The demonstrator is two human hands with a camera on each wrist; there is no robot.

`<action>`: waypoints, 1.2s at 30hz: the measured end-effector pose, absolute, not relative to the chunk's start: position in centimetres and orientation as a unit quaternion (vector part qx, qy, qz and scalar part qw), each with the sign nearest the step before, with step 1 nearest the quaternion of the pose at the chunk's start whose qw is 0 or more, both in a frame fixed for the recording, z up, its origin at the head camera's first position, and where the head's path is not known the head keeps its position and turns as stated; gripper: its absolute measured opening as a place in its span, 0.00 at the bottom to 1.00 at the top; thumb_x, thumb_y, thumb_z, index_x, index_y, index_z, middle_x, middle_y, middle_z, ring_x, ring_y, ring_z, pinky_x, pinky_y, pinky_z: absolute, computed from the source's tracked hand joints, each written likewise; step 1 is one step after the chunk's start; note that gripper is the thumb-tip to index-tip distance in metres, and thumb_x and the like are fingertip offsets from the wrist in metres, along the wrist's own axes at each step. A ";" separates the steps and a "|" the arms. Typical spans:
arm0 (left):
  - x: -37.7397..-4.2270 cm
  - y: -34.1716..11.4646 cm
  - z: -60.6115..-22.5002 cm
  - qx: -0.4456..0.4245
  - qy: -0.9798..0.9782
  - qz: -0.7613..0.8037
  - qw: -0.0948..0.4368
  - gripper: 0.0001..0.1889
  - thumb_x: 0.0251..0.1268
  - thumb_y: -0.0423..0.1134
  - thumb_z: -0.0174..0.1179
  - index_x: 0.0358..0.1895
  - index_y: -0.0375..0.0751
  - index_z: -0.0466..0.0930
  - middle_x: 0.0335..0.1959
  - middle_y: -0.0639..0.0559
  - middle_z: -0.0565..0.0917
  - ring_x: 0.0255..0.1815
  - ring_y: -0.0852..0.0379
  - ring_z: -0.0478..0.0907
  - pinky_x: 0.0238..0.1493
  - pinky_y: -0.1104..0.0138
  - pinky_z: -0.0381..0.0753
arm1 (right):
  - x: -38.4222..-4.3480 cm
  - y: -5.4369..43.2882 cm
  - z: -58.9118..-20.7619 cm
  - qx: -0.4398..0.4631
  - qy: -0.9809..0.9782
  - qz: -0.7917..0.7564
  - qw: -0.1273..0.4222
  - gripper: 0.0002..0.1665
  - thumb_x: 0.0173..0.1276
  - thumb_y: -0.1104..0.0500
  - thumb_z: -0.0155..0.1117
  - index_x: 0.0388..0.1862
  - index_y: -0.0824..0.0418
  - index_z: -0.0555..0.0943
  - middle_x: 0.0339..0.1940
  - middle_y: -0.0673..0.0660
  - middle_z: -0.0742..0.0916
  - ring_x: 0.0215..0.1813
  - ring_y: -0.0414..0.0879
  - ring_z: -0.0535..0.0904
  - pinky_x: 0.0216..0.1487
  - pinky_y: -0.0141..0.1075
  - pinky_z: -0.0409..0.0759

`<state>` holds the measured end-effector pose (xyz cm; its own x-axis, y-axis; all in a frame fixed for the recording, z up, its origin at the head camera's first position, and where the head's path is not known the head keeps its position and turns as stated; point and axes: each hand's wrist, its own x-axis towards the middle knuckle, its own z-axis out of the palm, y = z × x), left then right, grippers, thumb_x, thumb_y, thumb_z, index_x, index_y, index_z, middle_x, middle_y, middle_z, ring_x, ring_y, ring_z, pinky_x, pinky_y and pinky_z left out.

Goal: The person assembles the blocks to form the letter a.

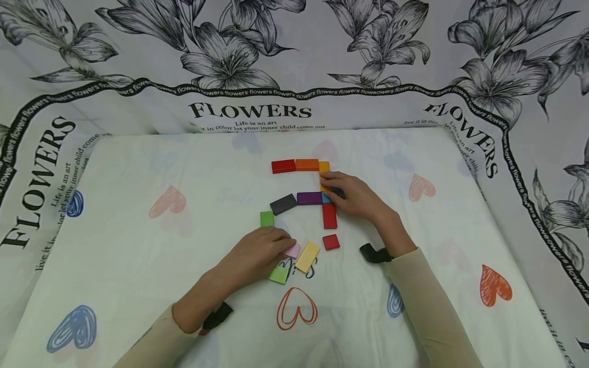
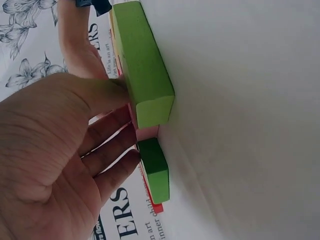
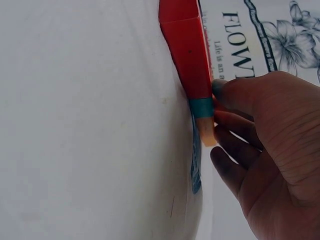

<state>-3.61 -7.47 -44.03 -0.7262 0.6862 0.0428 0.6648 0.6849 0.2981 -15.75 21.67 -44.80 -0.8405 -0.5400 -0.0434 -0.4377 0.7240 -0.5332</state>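
On white cloth [image 1: 115, 245], right hand [image 1: 356, 196], fingers apart, should square the far yellow block [image 1: 324, 166] gently; left hand [image 1: 257, 253]: grip unclear.

Pink block [image 1: 293, 250] lies near pale yellow block [image 1: 307, 257]; blue block [image 1: 326, 198] abuts red block [image 1: 329, 216]

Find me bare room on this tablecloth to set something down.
There's a wide patch between the pink heart print at left and the upper green block, and another between the right sleeve and the solid red heart print. It's crowded beside the left hand, where the pink block, yellow block and lower green block cluster.
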 end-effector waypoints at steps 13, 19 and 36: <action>-4.4 -8.2 -43.6 0.348 0.915 0.199 0.045 0.21 0.65 0.44 0.76 0.60 0.46 0.88 0.55 0.54 0.88 0.58 0.55 0.84 0.61 0.61 0.87 | -15.6 21.7 -44.9 -0.260 0.924 -0.261 0.099 0.27 0.80 0.57 0.64 0.73 0.62 0.78 0.79 0.57 0.78 0.83 0.56 0.70 0.83 0.52 0.69; -4.3 -8.1 -44.1 0.359 0.911 0.198 0.045 0.16 0.66 0.42 0.74 0.55 0.47 0.90 0.48 0.55 0.88 0.52 0.57 0.83 0.54 0.63 0.87 | -15.6 21.6 -44.8 -0.263 0.924 -0.261 0.097 0.27 0.80 0.57 0.64 0.73 0.63 0.78 0.79 0.58 0.78 0.82 0.56 0.71 0.82 0.52 0.69; -4.3 -8.0 -43.9 0.357 0.911 0.196 0.061 0.18 0.67 0.40 0.73 0.59 0.46 0.89 0.51 0.52 0.88 0.56 0.55 0.84 0.57 0.61 0.88 | -15.8 21.6 -44.8 -0.267 0.922 -0.264 0.096 0.26 0.80 0.57 0.64 0.73 0.63 0.78 0.79 0.58 0.78 0.82 0.56 0.71 0.82 0.52 0.70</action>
